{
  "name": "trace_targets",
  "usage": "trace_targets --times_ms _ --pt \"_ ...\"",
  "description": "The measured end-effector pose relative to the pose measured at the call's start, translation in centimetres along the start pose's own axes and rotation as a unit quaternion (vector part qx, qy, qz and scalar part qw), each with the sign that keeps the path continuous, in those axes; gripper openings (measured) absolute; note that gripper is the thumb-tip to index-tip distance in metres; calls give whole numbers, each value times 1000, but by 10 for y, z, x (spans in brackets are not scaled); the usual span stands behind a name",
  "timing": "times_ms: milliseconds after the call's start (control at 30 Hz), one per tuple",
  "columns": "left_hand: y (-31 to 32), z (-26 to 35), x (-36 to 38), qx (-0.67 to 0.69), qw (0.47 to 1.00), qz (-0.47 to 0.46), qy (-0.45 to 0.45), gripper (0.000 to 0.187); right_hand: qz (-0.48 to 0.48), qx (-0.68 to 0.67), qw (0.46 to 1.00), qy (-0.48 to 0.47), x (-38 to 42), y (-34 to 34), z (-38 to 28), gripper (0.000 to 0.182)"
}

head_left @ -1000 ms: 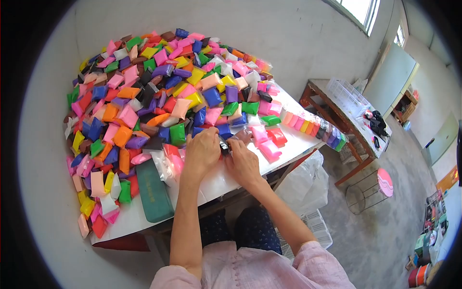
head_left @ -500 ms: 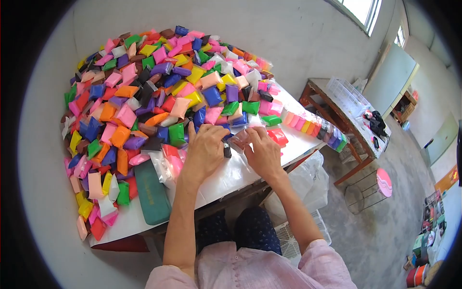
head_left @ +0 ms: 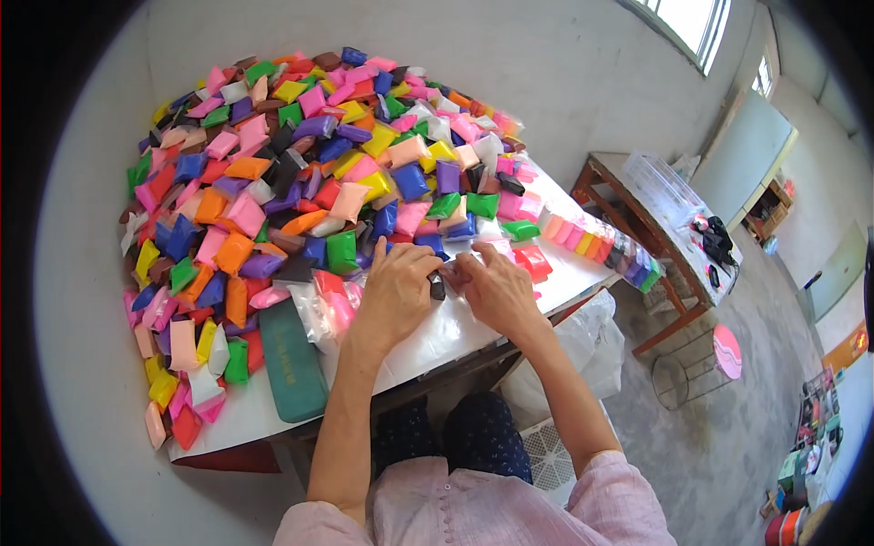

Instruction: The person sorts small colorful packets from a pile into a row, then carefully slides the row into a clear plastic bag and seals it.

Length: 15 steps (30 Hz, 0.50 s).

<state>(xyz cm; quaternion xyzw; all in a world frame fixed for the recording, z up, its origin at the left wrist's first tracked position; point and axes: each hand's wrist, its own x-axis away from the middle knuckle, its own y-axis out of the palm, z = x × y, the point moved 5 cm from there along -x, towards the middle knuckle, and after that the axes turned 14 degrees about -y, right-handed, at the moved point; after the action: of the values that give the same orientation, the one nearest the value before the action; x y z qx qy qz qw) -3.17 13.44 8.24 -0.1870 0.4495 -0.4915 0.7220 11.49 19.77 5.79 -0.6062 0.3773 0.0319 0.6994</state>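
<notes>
My left hand (head_left: 399, 289) is closed at the front of the table, with a small black plastic packet (head_left: 438, 286) at its thumb and fingertips. Close beside it, my right hand (head_left: 497, 289) has its fingers curled in a pinch on a brownish packet (head_left: 450, 270), mostly covered by the fingers. The two hands almost meet over the white tabletop (head_left: 437, 329). Left of my left wrist lies a clear bag (head_left: 314, 314) with red and pink packets. A red packet (head_left: 533, 263) lies just beyond my right hand.
A large heap of coloured packets (head_left: 246, 214) covers the table's back and left. A green case (head_left: 291, 364) lies at the front edge. At right are a row of multicoloured packets (head_left: 596, 247), a plastic bag (head_left: 583, 341), a side table (head_left: 669, 214) and a stool (head_left: 726, 349).
My hands have drawn closer together, and the brown packet, plainer before at my right fingertips, is now mostly hidden between them. The whole view has shifted slightly.
</notes>
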Motion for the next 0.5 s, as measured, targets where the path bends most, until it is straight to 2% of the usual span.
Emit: trace_targets --times_ms 33,133,233,333,433,500 --pt "-1 0 1 6 1000 -3 -6 27 26 -4 999 -38 1 -4 -6 23" --pt "-1 0 2 10 1000 10 1 27 -12 -21 999 -42 0 4 -6 25" --pt "-2 0 3 16 1000 9 -2 26 -34 39 998 -29 -7 7 -3 31" --pt "-1 -2 3 16 1000 4 -11 26 1 58 997 -44 -7 19 6 35" --pt "-2 -2 4 23 1000 11 -15 26 102 -57 993 -8 -2 2 6 33" --pt "-1 -3 4 20 1000 12 -6 26 94 -198 975 38 -1 6 5 36"
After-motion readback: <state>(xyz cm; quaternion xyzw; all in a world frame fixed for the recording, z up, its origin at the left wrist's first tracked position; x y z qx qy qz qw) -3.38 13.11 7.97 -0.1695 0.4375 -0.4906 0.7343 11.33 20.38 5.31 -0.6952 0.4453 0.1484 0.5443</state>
